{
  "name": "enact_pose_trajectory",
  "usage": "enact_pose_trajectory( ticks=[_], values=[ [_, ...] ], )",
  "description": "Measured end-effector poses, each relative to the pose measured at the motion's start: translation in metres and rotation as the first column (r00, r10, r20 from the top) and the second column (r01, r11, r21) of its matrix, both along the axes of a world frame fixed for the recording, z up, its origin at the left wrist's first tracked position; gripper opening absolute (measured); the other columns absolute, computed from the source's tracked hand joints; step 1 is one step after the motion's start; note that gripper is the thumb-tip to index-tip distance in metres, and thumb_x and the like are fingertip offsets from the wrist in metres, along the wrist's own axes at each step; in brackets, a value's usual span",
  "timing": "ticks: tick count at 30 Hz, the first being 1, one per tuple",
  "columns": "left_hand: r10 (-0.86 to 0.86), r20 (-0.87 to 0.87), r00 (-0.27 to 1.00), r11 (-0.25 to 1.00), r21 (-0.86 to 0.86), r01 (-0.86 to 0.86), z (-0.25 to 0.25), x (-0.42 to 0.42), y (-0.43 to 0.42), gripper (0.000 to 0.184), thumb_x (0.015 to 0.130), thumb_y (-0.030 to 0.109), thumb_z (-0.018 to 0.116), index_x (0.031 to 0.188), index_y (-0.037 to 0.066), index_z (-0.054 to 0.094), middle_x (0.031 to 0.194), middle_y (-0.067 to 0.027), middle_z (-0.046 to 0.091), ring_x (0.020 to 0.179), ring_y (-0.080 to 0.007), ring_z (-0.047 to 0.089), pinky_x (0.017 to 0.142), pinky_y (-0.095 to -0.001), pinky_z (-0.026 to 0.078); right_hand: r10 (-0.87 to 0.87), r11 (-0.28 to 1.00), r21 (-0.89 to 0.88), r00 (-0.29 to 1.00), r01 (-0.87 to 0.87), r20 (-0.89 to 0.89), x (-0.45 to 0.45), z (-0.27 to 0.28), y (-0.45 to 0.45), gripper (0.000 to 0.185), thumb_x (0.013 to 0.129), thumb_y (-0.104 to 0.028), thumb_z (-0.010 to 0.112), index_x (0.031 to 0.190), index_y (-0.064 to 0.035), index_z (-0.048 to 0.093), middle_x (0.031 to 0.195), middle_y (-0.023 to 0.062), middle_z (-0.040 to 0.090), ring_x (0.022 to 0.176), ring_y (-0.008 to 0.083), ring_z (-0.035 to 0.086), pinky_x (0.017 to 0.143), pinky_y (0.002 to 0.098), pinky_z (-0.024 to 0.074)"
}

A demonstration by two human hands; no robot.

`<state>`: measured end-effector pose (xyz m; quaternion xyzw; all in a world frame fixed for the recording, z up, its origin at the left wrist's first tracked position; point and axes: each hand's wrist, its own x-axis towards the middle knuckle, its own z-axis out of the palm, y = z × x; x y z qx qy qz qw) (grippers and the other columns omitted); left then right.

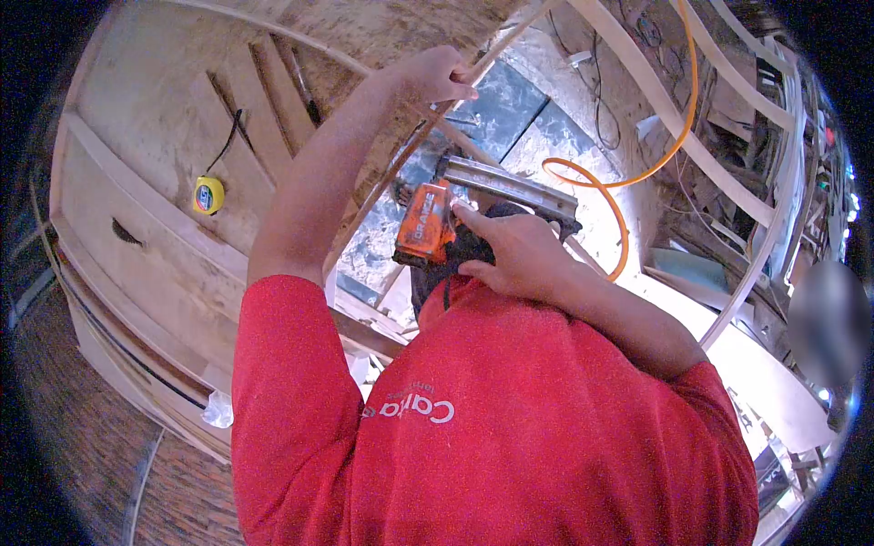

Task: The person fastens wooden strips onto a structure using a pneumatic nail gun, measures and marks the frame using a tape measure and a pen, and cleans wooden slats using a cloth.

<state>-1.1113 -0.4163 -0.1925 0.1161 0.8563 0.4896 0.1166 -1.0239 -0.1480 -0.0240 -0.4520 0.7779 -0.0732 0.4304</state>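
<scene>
Near the top centre, my left hand (437,75) is closed at the edge of a wooden panel, with its fingers around a thin wooden strip (496,50). My right hand (519,250), lower and to the right, is wrapped round an orange and black nail gun (425,223). The gun's long metal magazine (510,187) points to the right, above my hand. Part of its grip is hidden by my hand and the red shirt.
A yellow tape measure (208,195), dark wood strips (271,100) and a black-handled tool (312,111) lie on the wooden panel (173,91) at left. An orange hose (687,100) loops at right beside curved wooden slats (637,77). Dusty dark sheets (510,109) lie below.
</scene>
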Motion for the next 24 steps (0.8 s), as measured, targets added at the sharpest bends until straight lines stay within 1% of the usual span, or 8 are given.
enact_pose_trajectory(
  ticks=[1, 4, 5, 7, 12, 19, 22, 24],
  values=[
    [-0.006, 0.030, 1.000, 1.000, -0.002, 0.006, 0.004, 0.001, 0.003, 0.044, 0.086, 0.036, 0.077, 0.068, -0.002, 0.064, 0.053, -0.0068, 0.056, 0.052, -0.0138, 0.051, 0.051, -0.0372, 0.040, -0.008, 1.000, 0.001, 1.000, 0.008, 0.005, 0.001, 0.000, 0.002, 0.081, 0.084, -0.038, 0.077, 0.151, -0.0083, 0.042, 0.100, 0.0235, 0.070, 0.092, 0.0426, 0.068, 0.083, 0.0497, 0.0522],
    [-0.015, 0.072, 0.997, 0.999, 0.039, 0.012, 0.016, 0.002, 0.004, 0.047, 0.087, 0.038, 0.077, 0.068, -0.003, 0.064, 0.055, -0.0091, 0.059, 0.052, -0.0155, 0.054, 0.052, -0.0373, 0.042, -0.021, 1.000, -0.015, 1.000, 0.021, 0.002, -0.001, -0.004, 0.004, 0.080, 0.083, -0.038, 0.078, 0.149, -0.0078, 0.044, 0.097, 0.0238, 0.070, 0.091, 0.0432, 0.068, 0.082, 0.0497, 0.0522],
    [-0.021, 0.075, 0.997, 0.999, 0.038, 0.018, 0.011, 0.001, 0.004, 0.047, 0.087, 0.038, 0.077, 0.068, -0.003, 0.064, 0.055, -0.0091, 0.059, 0.052, -0.0155, 0.054, 0.052, -0.0373, 0.042, -0.010, 0.999, -0.046, 1.000, 0.010, -0.005, -0.001, -0.007, 0.005, 0.082, 0.083, -0.039, 0.077, 0.151, -0.0094, 0.041, 0.093, 0.0235, 0.070, 0.087, 0.0430, 0.069, 0.078, 0.0517, 0.0534],
    [-0.012, -0.096, 0.995, 0.998, -0.059, 0.006, 0.001, -0.002, 0.004, 0.047, 0.087, 0.038, 0.077, 0.068, -0.003, 0.064, 0.055, -0.0099, 0.057, 0.051, -0.0164, 0.051, 0.051, -0.0383, 0.041, -0.004, 0.997, -0.077, 1.000, 0.003, -0.012, -0.001, -0.009, 0.007, 0.084, 0.083, -0.041, 0.076, 0.153, -0.0110, 0.038, 0.089, 0.0231, 0.071, 0.083, 0.0428, 0.070, 0.075, 0.0537, 0.0546],
    [0.010, -0.032, 0.999, 0.998, -0.066, -0.012, -0.016, -0.004, 0.003, 0.045, 0.086, 0.038, 0.076, 0.068, -0.002, 0.064, 0.054, -0.0088, 0.052, 0.051, -0.0165, 0.046, 0.050, -0.0391, 0.039, -0.032, 0.997, -0.076, 0.999, 0.033, 0.012, -0.004, -0.008, 0.004, 0.080, 0.084, -0.040, 0.075, 0.148, -0.0076, 0.042, 0.092, 0.0233, 0.070, 0.086, 0.0430, 0.069, 0.077, 0.0534, 0.0541],
    [-0.005, 0.042, 0.999, 0.997, -0.071, 0.008, 0.006, -0.001, 0.001, 0.045, 0.085, 0.036, 0.077, 0.067, -0.001, 0.060, 0.053, -0.0054, 0.043, 0.053, -0.0148, 0.041, 0.051, -0.0396, 0.036, -0.043, 0.998, -0.053, 0.999, 0.043, 0.005, -0.007, -0.007, 0.001, 0.080, 0.085, -0.041, 0.074, 0.149, -0.0079, 0.042, 0.093, 0.0241, 0.070, 0.089, 0.0434, 0.069, 0.079, 0.0540, 0.0540],
    [0.029, 0.003, 1.000, 0.999, -0.027, -0.029, 0.001, 0.002, 0.004, 0.047, 0.085, 0.035, 0.077, 0.066, -0.002, 0.057, 0.053, -0.0068, 0.042, 0.053, -0.0154, 0.040, 0.052, -0.0406, 0.036, -0.032, 0.999, -0.023, 0.999, 0.033, 0.013, -0.009, -0.004, -0.001, 0.082, 0.085, -0.041, 0.074, 0.151, -0.0091, 0.040, 0.094, 0.0242, 0.071, 0.089, 0.0432, 0.069, 0.079, 0.0541, 0.0542],
    [0.019, 0.004, 1.000, 0.999, -0.037, -0.019, 0.001, 0.001, 0.003, 0.047, 0.085, 0.035, 0.077, 0.066, -0.003, 0.056, 0.053, -0.0078, 0.041, 0.053, -0.0157, 0.040, 0.052, -0.0409, 0.036, -0.081, 0.995, -0.056, 0.996, 0.082, 0.024, -0.007, -0.003, -0.002, 0.078, 0.083, -0.039, 0.078, 0.149, -0.0098, 0.046, 0.091, 0.0245, 0.069, 0.086, 0.0439, 0.068, 0.079, 0.0518, 0.0524]
  ],
)
